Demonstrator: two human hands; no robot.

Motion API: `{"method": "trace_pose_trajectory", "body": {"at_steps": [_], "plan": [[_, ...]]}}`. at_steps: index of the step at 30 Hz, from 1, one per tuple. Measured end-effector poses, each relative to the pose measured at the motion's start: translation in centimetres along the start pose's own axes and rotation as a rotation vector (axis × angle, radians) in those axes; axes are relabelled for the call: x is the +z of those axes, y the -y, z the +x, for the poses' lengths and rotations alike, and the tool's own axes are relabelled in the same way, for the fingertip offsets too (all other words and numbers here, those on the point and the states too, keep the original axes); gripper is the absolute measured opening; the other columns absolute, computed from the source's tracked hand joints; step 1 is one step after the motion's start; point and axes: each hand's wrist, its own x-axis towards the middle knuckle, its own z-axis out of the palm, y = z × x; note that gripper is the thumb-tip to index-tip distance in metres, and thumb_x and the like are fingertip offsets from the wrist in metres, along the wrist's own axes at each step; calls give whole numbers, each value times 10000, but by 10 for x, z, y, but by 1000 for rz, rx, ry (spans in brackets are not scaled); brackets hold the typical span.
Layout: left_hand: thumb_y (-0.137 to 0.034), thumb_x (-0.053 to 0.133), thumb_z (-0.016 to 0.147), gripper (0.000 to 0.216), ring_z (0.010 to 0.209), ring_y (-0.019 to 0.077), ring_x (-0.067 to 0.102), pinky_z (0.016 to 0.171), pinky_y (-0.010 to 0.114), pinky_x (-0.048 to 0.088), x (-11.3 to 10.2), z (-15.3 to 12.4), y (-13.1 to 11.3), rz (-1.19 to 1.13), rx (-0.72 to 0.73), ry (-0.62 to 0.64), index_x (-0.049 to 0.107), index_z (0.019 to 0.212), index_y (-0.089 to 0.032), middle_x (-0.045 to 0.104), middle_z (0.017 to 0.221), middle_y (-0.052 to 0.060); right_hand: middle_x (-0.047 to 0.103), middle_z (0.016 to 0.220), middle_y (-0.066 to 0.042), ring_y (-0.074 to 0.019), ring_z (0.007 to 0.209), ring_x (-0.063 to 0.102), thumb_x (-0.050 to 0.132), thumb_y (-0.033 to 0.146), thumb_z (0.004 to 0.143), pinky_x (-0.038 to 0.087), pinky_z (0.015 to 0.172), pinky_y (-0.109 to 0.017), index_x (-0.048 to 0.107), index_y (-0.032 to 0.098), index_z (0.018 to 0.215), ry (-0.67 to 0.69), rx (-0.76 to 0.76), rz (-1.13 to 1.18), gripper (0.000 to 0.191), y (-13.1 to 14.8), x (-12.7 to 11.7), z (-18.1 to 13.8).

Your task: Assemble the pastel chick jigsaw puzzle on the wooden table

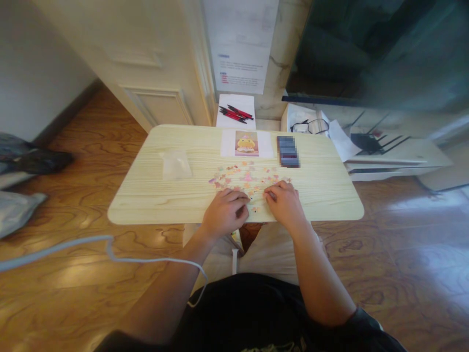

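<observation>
Small pink, orange and yellow jigsaw puzzle pieces [247, 178] lie scattered over the front middle of a pale wood-grain table [146, 195]. My left hand [227, 210] rests at the near side of them, fingers curled together, with a small piece at the fingertips. My right hand [285, 203] is closed in a pinch at the right side of the pieces; whatever it holds is hidden by the fingers. Between the hands, near the table's front edge, lies an orange piece with a dark spot [255, 210]. Behind the pieces is a printed picture of a yellow cartoon figure [246, 143].
A clear plastic bag [176, 165] lies on the table's left part. To the right of the picture is a dark pixelated rectangular object [288, 151]. Several red and black pens [236, 114] lie on white paper beyond the back edge. A pale cable [154, 260] crosses my left forearm.
</observation>
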Motion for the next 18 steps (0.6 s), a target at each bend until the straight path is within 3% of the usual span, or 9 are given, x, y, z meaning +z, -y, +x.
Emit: {"method": "trace_pose_trajectory", "body": {"at_steps": [6, 12, 18], "plan": [[-206, 617, 923, 278, 1114, 263, 663, 992, 473, 525, 1, 0, 0, 25, -15, 15, 769, 1155, -236, 759, 1212, 52, 671, 1251, -80, -294, 1192, 528, 547, 192, 1025, 414, 1004, -454, 770, 310, 1206, 33, -171, -38, 310, 6, 3, 12], [-217, 628, 924, 281, 1122, 269, 656, 985, 483, 524, 0, 1, 0, 52, -32, 5, 762, 1170, -242, 756, 1219, 61, 687, 1205, -87, -296, 1191, 539, 552, 183, 1016, 432, 993, -451, 782, 278, 1133, 39, -161, -74, 275, 9, 11, 17], [-134, 569, 921, 343, 1143, 254, 648, 1025, 473, 514, -1, 1, 3, 4, -32, -3, 748, 1201, -218, 747, 1245, 60, 700, 1164, -71, -262, 1160, 574, 599, 205, 1007, 439, 1013, -413, 767, 248, 1131, 9, -170, 28, 213, 12, 1, 1]]}}
